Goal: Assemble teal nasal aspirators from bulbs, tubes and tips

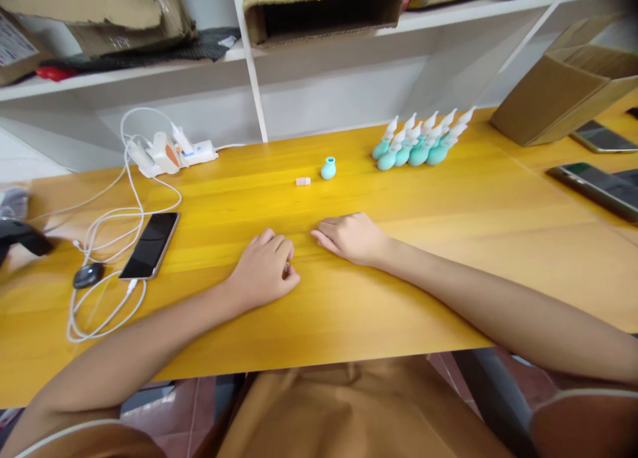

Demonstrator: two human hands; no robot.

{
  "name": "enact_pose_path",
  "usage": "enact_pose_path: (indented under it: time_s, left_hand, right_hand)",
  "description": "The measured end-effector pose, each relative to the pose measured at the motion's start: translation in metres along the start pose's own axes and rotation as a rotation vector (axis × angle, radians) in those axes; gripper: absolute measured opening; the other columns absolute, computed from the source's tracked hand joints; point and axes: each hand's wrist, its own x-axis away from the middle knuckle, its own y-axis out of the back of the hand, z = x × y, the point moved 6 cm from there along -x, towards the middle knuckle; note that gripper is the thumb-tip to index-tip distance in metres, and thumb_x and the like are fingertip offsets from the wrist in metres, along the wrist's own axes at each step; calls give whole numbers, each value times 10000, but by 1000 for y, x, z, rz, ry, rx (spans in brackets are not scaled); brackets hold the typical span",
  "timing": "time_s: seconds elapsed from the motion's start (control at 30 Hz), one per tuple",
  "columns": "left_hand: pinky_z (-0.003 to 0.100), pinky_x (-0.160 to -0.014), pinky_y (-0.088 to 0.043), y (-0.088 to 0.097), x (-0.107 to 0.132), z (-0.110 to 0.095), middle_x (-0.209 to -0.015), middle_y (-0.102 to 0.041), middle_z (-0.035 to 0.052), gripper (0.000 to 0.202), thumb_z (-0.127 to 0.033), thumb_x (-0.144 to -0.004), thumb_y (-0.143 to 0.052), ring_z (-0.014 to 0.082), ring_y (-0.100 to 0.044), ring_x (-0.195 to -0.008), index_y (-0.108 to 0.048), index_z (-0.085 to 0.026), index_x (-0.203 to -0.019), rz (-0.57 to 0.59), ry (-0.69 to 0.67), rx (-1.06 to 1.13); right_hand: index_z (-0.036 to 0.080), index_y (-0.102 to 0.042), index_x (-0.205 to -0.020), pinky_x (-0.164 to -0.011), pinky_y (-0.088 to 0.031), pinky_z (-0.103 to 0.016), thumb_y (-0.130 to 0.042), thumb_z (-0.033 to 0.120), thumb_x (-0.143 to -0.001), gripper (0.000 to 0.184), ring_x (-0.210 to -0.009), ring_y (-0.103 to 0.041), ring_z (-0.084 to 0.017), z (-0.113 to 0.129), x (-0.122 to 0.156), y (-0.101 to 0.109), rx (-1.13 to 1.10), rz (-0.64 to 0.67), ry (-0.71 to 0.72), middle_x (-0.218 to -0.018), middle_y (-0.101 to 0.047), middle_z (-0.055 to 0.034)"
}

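Observation:
My left hand (265, 270) rests on the wooden table with its fingers curled. A small dark spot shows in the gap by the thumb, and I cannot make out what it is. To its right lies my right hand (353, 238), palm down and closed, with its underside hidden. Beyond the hands a teal rubber bulb (328, 169) stands upright with its mouth uncovered. Beside it a small pale pink cylinder (303, 181) lies on its side. Farther right stand several teal bulbs with white pointed tips (419, 143), grouped close together. Neither hand touches the bulbs or the cylinder.
On the left are a phone (151, 245), coiled white cables (107, 212), a black mouse-like object (88, 275) and a power strip (199, 153). At right are a cardboard box (553, 99) and a dark phone (595, 189). A shelf (453, 20) with boxes runs above the table (498, 245).

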Motion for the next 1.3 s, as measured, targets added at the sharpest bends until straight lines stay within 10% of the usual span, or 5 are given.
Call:
enact_pose_path:
  time_s: [0.37, 0.9, 1.3]
  left_hand:
    - [319, -760, -489, -1, -6, 1, -825, -608, -7, 211, -53, -781, -614, 192, -572, -843, -542, -226, -877, -46, -52, 377]
    - [323, -848, -644, 6, -11, 11, -1015, -669, 34, 224, -225, -956, -825, 122, -719, -862, -640, -186, -836, -310, -80, 1031]
    - [289, -795, -647, 9, -8, 7, -1001, -683, 19, 228, -181, -857, -937, 119, -719, -851, -713, -194, -822, -340, -143, 1018]
  right_hand:
    - [165, -729, -925, -653, -249, -317, -369, 434, -1183, 518, -765, -632, -167, -7, -1, -1, -170, -53, 36, -967, -786, -78]
    - [209, -510, -775, -635, -340, -279, -414, 775, -1090, 654, -636, -388, -126, 20, 13, -3, -1152, -21, -10, -651, -412, 35]
    - [192, -526, -794, -670, -363, -270, -385, 669, -1141, 606, -659, -412, -115, 32, 17, -3, -1130, -44, 35, -707, -459, 21]
